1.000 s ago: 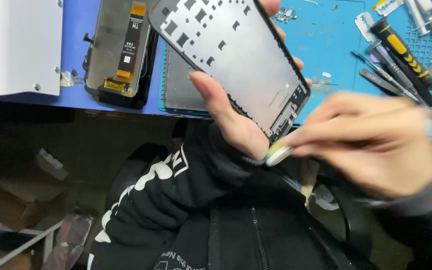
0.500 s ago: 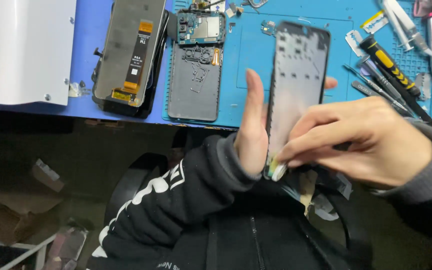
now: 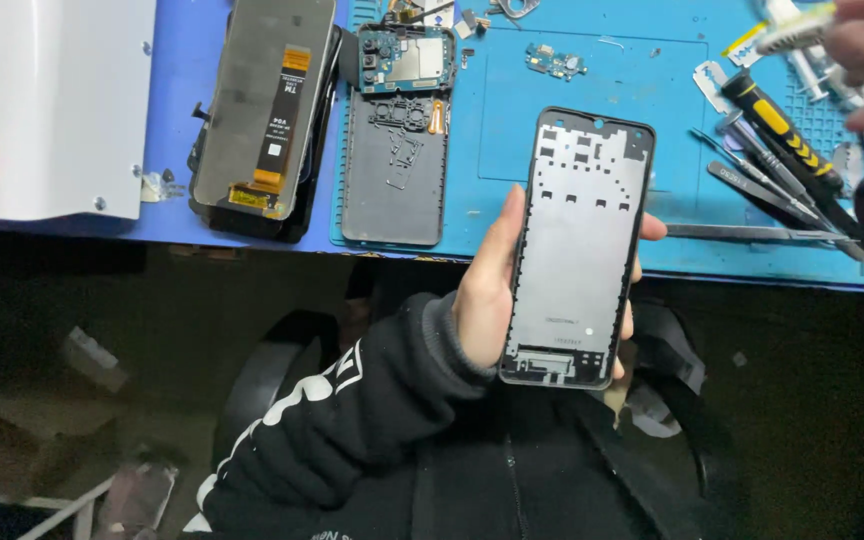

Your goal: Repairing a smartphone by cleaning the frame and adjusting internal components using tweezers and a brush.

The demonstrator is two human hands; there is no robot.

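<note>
We note a blue work mat (image 3: 572, 120) covering the bench top. At its left end lies a white panel (image 3: 47, 105) with a small orange piece on its edge. Beside it rests a phone screen assembly (image 3: 262, 120), face down, its flex cable and orange tabs uppermost. Next to that lies a grey phone back cover (image 3: 392, 170), a circuit board (image 3: 404, 60) seated at its upper end. A small green board (image 3: 555, 62) sits apart further right. A yellow-and-black screwdriver (image 3: 780, 135) and metal tweezers (image 3: 752, 232) lie near the right edge.
</note>
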